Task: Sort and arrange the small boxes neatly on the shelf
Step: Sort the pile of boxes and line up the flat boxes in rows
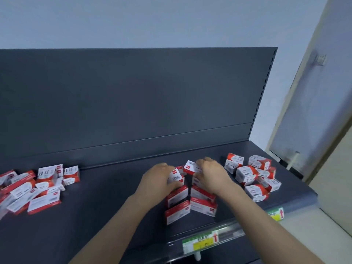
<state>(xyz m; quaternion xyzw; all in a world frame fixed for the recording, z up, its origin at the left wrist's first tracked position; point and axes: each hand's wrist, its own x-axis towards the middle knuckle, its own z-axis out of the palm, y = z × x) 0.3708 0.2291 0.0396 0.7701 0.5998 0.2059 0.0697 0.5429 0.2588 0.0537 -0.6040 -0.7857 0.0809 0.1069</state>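
Hands both at mid-shelf, working the rear end of the 2 rows [190, 202].

- left hand [156, 180]: fingers curled round a white-and-red box [176, 177], held upright at the back of the left row. I read that as steadying it while it is seated against its neighbour.
- right hand [211, 176]: pinches a tilted box [190, 167], barcode face up, just above the back of the right row. I can't tell whether it touches anything below. Tilt looks like re-orienting so its face matches the row before it goes down.
- rows: 2 side by side, running from near the front edge of the shelf [104, 197] toward the back panel [133, 101]. Boxes stand on edge and lean slightly, red bands aligned. I judge this the sorted stock, built at the centre so both piles are in reach.
- left heap [32, 189]: jumbled at the left end, well apart from the rows.
- right heap [253, 176]: loosely stacked near the right end, just beside the right hand.
- price label [200, 242] sits on the front edge below the rows, which likely fixes where they go.

Most boxes are unsorted, so it's early. Risk: the leaning rows could domino if nudged.
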